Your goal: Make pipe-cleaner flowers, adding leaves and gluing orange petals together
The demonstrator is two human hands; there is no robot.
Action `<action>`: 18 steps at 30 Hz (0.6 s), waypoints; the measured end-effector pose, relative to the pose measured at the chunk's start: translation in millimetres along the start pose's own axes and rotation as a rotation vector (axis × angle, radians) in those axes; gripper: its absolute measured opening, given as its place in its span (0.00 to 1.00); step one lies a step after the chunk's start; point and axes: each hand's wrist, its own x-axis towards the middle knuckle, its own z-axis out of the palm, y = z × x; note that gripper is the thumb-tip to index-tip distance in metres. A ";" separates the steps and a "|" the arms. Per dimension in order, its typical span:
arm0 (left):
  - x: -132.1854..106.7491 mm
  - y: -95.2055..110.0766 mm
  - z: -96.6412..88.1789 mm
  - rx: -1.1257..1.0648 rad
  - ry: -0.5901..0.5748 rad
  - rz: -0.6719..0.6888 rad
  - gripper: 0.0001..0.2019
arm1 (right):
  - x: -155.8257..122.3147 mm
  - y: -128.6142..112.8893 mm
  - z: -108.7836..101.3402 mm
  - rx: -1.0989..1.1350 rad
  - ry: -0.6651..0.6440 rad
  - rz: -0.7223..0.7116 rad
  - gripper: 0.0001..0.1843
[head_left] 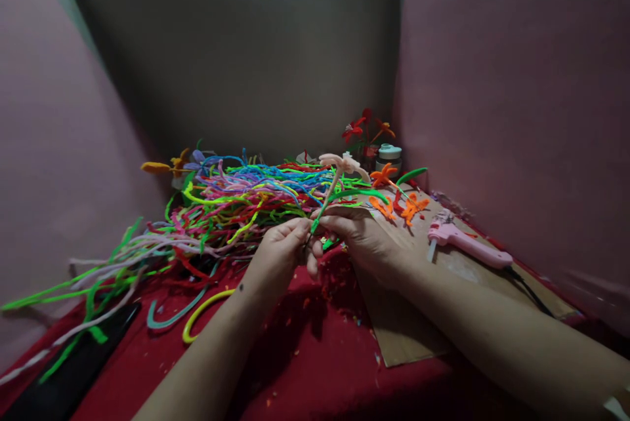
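Hold the pale chenille flower (346, 162) by its green lower stem (315, 225), clamped in the left hand (281, 242) above the red cloth (295, 349), steadying gently with the right hand (363, 237), in a grip too hidden to tell.

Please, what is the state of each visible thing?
Pale flower: held head up
Left hand: pinching its stem
Right hand: curled beside the stem
Fuzzy sticks: loosely heaped
Yellow stick: curved
Glue gun: lying down, power unclear
Cardboard: lying flat
Orange flowers: lying loose
Container: upright, lid on
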 end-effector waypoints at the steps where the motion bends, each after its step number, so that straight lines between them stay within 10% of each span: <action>1: -0.5 -1.6 2.1 0.147 0.064 0.048 0.13 | 0.7 1.0 -0.4 -0.019 0.034 -0.006 0.05; 7: -2.4 -17.0 9.6 1.080 0.392 0.351 0.10 | 0.0 -2.2 2.9 -0.050 0.128 0.018 0.07; 18: -0.9 -23.6 2.4 1.271 0.365 0.446 0.10 | -0.6 9.4 4.0 -0.124 0.055 -0.092 0.09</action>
